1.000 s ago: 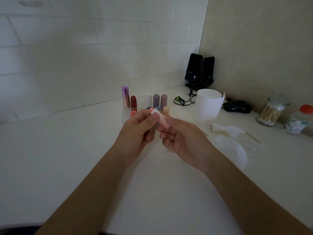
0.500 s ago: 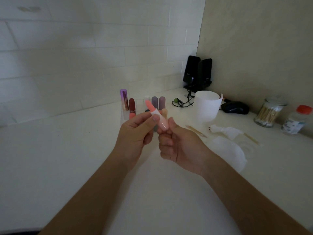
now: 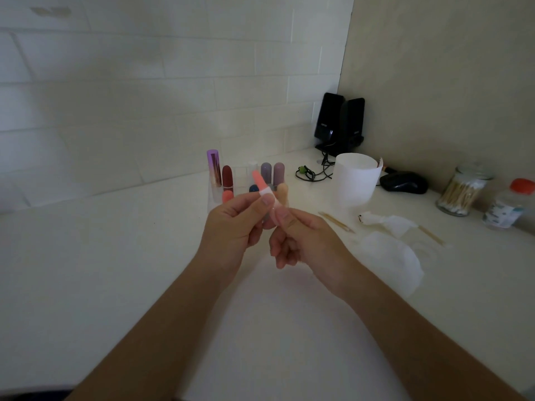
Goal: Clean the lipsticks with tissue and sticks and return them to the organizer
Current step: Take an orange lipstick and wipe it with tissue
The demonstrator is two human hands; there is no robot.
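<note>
"Where is the pink lipstick [image 3: 257, 178]?"

"Up above the surface [image 3: 139, 270], just in front of the clear organizer [image 3: 212, 201]. The right hand [image 3: 304, 244] has its grip closed on the bottom end. The left hand [image 3: 231, 224] pinches a white tissue bit [image 3: 266, 192] round the middle."

"How many other lipsticks [image 3: 227, 176] stand in the organizer?"

"I count eight."

"And on the right?"

"Two wooden sticks [image 3: 337, 222] and two tissues [image 3: 390, 256] lie there."
</note>
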